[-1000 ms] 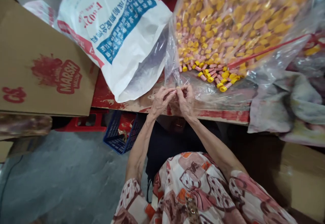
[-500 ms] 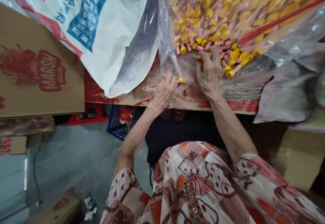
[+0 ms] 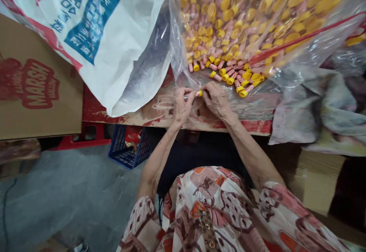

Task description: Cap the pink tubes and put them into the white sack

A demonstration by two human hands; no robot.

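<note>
Between my hands is a small pink tube with a yellow cap (image 3: 199, 93), lying level above the worn red table (image 3: 154, 109). My left hand (image 3: 183, 105) pinches its clear or pink end. The curled fingers of my right hand (image 3: 215, 98) come up to the capped end; whether they grip it is too small to tell. Just beyond my right hand, several similar capped tubes (image 3: 230, 73) spill from the mouth of a large clear plastic bag (image 3: 177, 50) full of them.
A white printed sack (image 3: 120, 73) hangs over the table at the left, beside a cardboard box (image 3: 37, 92). A grey cloth (image 3: 303, 107) lies at the right edge. Below the table stands a blue basket (image 3: 122, 158).
My right hand has drawn back from the tube pile and moved left, beside my left hand. The capped tube now lies between both hands. The view has shifted slightly.
</note>
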